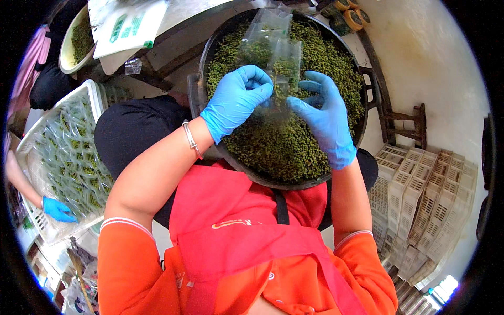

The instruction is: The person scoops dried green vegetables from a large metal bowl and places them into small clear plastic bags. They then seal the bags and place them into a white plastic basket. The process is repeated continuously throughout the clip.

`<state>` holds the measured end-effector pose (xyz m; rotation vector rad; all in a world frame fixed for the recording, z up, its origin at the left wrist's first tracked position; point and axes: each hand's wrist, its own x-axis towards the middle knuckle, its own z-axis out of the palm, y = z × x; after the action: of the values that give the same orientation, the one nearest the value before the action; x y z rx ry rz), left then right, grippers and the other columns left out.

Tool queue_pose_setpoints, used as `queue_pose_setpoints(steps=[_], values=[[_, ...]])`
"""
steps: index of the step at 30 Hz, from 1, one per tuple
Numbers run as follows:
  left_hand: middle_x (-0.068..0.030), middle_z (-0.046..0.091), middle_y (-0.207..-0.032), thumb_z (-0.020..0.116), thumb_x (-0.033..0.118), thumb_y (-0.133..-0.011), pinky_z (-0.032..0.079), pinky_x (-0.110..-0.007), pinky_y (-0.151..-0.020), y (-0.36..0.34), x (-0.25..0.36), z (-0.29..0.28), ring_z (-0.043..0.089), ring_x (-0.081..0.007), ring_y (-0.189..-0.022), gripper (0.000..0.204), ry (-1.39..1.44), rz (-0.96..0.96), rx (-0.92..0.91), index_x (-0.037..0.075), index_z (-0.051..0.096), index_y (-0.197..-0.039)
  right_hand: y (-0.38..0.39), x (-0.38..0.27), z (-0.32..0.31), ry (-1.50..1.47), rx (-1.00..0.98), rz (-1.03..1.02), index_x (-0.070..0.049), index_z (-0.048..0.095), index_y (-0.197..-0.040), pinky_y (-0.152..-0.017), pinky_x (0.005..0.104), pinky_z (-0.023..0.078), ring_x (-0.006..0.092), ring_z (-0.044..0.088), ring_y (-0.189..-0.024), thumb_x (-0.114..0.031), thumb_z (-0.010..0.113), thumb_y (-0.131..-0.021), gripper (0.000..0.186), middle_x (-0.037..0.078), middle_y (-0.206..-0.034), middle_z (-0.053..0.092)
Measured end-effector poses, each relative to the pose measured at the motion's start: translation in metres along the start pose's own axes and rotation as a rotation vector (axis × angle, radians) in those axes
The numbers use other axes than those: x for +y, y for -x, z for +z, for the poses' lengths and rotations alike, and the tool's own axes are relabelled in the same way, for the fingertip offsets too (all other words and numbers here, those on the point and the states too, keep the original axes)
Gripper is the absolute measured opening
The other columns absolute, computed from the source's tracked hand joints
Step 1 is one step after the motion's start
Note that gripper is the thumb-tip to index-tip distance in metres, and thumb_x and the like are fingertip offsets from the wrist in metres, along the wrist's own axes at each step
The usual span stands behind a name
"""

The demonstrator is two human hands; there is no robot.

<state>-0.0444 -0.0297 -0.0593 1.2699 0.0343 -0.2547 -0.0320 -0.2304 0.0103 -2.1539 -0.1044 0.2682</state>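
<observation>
A large black round tub (195,97) full of small green berries on stems, like green peppercorns (283,152), sits in front of me. My left hand (239,100), in a blue glove, is closed in a pinch over the tub's middle, on what looks like the edge of a clear plastic bag (287,65). More clear plastic (270,23) lies over the berries toward the far rim. My right hand (323,113), also gloved in blue, hovers just right of the bag with thumb and fingers apart. The bag's lower part is blurred between the hands.
At left, a white basket (97,102) holds many filled clear bags (76,152); another person's gloved hand (58,210) rests at its edge. White plastic crates (420,194) stack at right beside a small wooden stool (409,123). Printed white bags (128,29) lie on a table at far left.
</observation>
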Motion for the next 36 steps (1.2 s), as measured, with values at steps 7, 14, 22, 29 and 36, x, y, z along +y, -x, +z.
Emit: queue_pose_setpoints(steps=[7, 14, 22, 29, 36], values=[[-0.0020, 0.067, -0.089, 0.069, 0.009, -0.093, 0.053, -0.026, -0.074, 0.012, 0.002, 0.015, 0.064, -0.0100, -0.079, 0.012, -0.008, 0.011, -0.082, 0.001, 0.065, -0.102, -0.012, 0.031, 0.019, 0.043, -0.139, 0.122, 0.000, 0.068, -0.103, -0.070, 0.0268, 0.049, 0.0119, 0.061, -0.079, -0.014, 0.075, -0.082, 0.026, 0.004, -0.087, 0.068], [-0.0023, 0.067, -0.087, 0.069, 0.014, -0.094, 0.053, -0.026, -0.075, 0.008, 0.013, 0.008, 0.064, -0.0105, -0.077, 0.013, 0.109, -0.033, -0.071, 0.002, 0.067, -0.098, 0.000, 0.006, 0.008, -0.090, -0.007, -0.213, -0.007, 0.066, -0.123, -0.094, 0.0336, 0.050, 0.0221, 0.063, -0.105, -0.007, 0.076, -0.076, 0.049, 0.011, -0.107, 0.067], [-0.0025, 0.067, -0.084, 0.069, 0.015, -0.092, 0.052, -0.027, -0.069, 0.008, 0.033, -0.010, 0.062, -0.0112, -0.071, 0.013, -0.122, -0.138, -0.201, 0.002, 0.067, -0.094, 0.008, 0.000, -0.016, 0.232, 0.064, -0.654, -0.007, 0.074, -0.105, -0.095, 0.0385, 0.049, 0.0271, 0.063, -0.104, -0.008, 0.078, -0.079, 0.026, 0.010, -0.104, 0.069], [-0.0017, 0.070, -0.096, 0.073, 0.030, -0.093, 0.050, -0.027, -0.079, 0.018, 0.051, 0.007, 0.061, -0.0112, -0.085, 0.034, -0.443, -0.142, -0.248, 0.002, 0.069, -0.112, 0.011, 0.003, -0.023, 0.050, 0.049, -0.502, -0.007, 0.075, -0.102, -0.086, 0.0378, 0.051, 0.0260, 0.065, -0.094, -0.012, 0.076, -0.085, 0.017, 0.010, -0.097, 0.071], [-0.0009, 0.063, -0.083, 0.064, 0.023, -0.099, 0.048, -0.026, -0.072, 0.009, 0.059, 0.005, 0.057, -0.0091, -0.075, 0.024, -0.361, 0.162, -0.182, 0.001, 0.068, -0.093, 0.005, 0.007, -0.019, 0.452, 0.067, -0.697, -0.011, 0.074, -0.105, -0.086, 0.0427, 0.049, 0.0302, 0.064, -0.092, -0.017, 0.078, -0.082, 0.024, 0.009, -0.097, 0.070]])
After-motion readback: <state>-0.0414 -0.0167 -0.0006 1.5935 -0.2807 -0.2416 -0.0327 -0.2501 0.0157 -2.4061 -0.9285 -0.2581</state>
